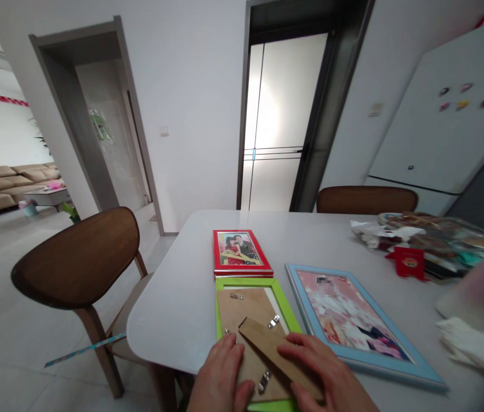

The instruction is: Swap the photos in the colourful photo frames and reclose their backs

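A green picture frame lies face down on the table, showing its brown backing board with metal clips. My left hand rests flat on the board's lower left, near the frame's near edge. A narrow wooden strut lies diagonally across the board, and my right hand has its thumb and fingers around the strut's lower end. Beyond the green frame lies a red-framed photo, face up. A blue frame with a pink-toned picture lies face up to the right.
The white table has a rounded corner at left, with a brown wooden chair beside it. At right stand a clear tray of mixed items, a red envelope and crumpled white paper.
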`<state>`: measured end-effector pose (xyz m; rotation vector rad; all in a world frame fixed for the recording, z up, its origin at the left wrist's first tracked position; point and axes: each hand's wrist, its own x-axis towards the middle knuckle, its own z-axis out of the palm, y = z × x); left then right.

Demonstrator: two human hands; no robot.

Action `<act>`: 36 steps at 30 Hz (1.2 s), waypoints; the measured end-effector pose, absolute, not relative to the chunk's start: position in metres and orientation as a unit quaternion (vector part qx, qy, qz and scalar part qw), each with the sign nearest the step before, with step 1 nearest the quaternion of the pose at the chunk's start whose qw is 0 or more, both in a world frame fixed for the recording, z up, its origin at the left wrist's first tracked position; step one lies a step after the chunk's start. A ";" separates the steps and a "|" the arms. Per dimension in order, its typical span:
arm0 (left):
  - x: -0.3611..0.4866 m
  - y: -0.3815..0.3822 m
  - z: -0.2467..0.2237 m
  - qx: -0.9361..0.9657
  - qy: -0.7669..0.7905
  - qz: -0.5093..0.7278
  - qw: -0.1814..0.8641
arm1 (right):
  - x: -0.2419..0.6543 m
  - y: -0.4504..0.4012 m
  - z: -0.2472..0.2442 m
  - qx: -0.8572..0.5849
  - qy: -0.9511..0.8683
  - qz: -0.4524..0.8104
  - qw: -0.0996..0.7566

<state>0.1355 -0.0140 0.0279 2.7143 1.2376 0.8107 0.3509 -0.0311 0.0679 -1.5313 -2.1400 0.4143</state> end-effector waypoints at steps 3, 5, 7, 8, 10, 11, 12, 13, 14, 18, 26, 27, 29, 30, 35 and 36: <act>0.147 -0.008 0.027 0.889 0.395 0.221 0.061 | 0.357 -0.031 0.059 -0.591 -0.764 0.123 0.227; 0.151 -0.006 0.031 0.897 0.394 0.189 0.073 | 0.359 -0.031 0.053 -0.596 -0.764 0.104 0.222; 0.153 -0.005 0.037 0.901 0.396 0.159 0.078 | 0.360 -0.032 0.047 -0.589 -0.772 0.081 0.224; 0.153 -0.005 0.040 0.902 0.399 0.148 0.079 | 0.361 -0.032 0.045 -0.585 -0.776 0.068 0.227; 0.154 -0.005 0.046 0.901 0.404 0.137 0.079 | 0.361 -0.033 0.042 -0.578 -0.781 0.043 0.234; 0.154 -0.004 0.048 0.898 0.411 0.139 0.078 | 0.360 -0.032 0.042 -0.576 -0.782 0.033 0.236; 0.154 -0.004 0.049 0.892 0.422 0.143 0.078 | 0.359 -0.031 0.042 -0.573 -0.784 0.026 0.235; 0.153 -0.003 0.050 0.885 0.434 0.147 0.080 | 0.358 -0.030 0.042 -0.569 -0.788 0.023 0.233; 0.153 -0.002 0.051 0.878 0.446 0.152 0.083 | 0.356 -0.029 0.043 -0.563 -0.793 0.022 0.230; 0.148 -0.001 0.054 0.873 0.450 0.159 0.099 | 0.354 -0.026 0.043 -0.554 -0.801 0.031 0.226; 0.138 -0.005 0.043 0.896 0.394 0.176 0.103 | 0.355 -0.028 0.045 -0.546 -0.803 0.046 0.233; 0.137 -0.005 0.041 0.898 0.388 0.186 0.097 | 0.354 -0.025 0.047 -0.552 -0.800 0.045 0.231; 0.136 -0.004 0.038 0.899 0.380 0.200 0.087 | 0.353 -0.014 0.051 -0.568 -0.792 0.034 0.223; 0.135 -0.004 0.037 0.900 0.378 0.202 0.084 | 0.352 -0.007 0.053 -0.578 -0.787 0.024 0.215; 0.136 -0.006 0.037 0.898 0.382 0.198 0.089 | 0.352 0.013 0.060 -0.618 -0.767 -0.010 0.171; 0.136 -0.006 0.037 0.897 0.384 0.198 0.092 | 0.352 0.014 0.060 -0.616 -0.770 -0.005 0.168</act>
